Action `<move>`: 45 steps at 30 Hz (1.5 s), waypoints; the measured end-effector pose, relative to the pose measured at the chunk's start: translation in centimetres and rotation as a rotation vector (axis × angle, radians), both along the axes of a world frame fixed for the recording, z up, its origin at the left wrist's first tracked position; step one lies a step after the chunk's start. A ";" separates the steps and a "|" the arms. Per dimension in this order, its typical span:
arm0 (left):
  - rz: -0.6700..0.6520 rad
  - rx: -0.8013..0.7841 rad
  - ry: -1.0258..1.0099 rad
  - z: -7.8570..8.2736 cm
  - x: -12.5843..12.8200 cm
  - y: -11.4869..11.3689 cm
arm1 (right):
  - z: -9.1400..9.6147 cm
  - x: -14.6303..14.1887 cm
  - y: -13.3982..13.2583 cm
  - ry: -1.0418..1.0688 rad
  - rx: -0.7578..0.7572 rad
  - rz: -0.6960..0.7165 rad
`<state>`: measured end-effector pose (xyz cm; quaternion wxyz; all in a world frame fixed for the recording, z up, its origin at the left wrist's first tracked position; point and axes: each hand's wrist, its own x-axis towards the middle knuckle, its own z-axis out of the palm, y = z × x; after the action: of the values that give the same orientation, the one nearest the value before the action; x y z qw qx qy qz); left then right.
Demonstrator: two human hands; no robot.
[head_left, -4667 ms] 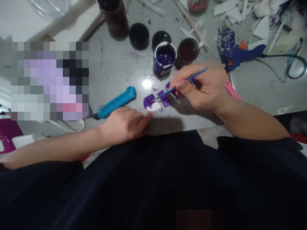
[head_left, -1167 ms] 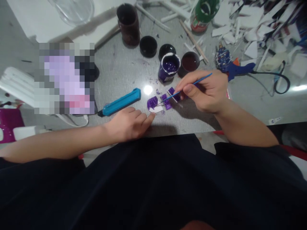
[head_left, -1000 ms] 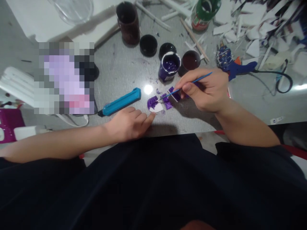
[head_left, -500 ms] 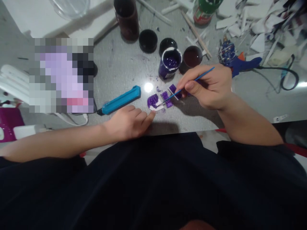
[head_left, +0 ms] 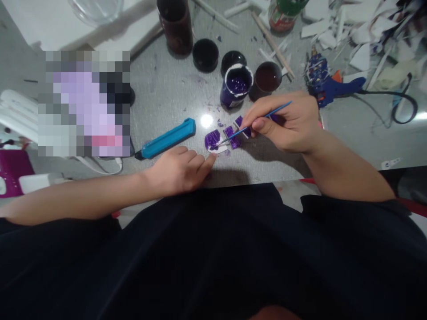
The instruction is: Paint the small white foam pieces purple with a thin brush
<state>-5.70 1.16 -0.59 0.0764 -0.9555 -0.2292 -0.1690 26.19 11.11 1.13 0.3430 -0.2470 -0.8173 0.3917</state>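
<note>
My right hand (head_left: 287, 122) pinches a thin blue paintbrush (head_left: 256, 122) whose tip rests on a small white piece partly covered in purple paint (head_left: 213, 142). Two more purple-painted pieces (head_left: 232, 137) lie just right of it, the farther one partly under my fingers. My left hand (head_left: 178, 171) lies on the grey table with its fingers loosely curled, the index fingertip pressing the near edge of the white piece. An open pot of purple paint (head_left: 236, 86) stands just behind the pieces.
A turquoise cutter (head_left: 167, 138) lies left of the pieces. Black lids (head_left: 205, 54), a dark jar (head_left: 175, 24) and a brown cup (head_left: 267, 78) stand behind. A blue glue gun (head_left: 328, 84) with cable and white scraps (head_left: 360, 31) fill the right back. The table's front edge (head_left: 267, 183) runs near my body.
The brush tip has stroked back and forth over the leftmost piece, which shows more purple now. My left hand has stayed put; the view shifted slightly.
</note>
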 end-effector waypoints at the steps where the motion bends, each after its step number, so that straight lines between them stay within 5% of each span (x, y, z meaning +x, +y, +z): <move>1: -0.002 0.002 -0.005 0.0 0.0 0.0 | 0.0 0.1 0.0 0.001 -0.001 -0.011; 22: 0.002 -0.018 -0.034 -0.1 0.0 0.0 | 0.1 -0.3 -0.1 0.049 0.198 0.030; 30: 0.001 -0.052 -0.007 -0.3 -0.2 -0.1 | 0.1 -0.5 -0.3 0.069 0.079 0.039; 41: 0.020 -0.151 -0.053 -0.7 -0.3 -0.4 | 0.1 -0.5 -0.3 -0.002 0.111 0.015; 45: -0.003 -0.058 -0.009 -0.6 -0.3 -0.3 | 0.2 -0.4 -0.2 0.015 0.131 0.016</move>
<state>-6.04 0.88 -1.17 0.0473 -0.9570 -0.2329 -0.1665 25.82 10.94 1.29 0.3613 -0.2146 -0.8406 0.3417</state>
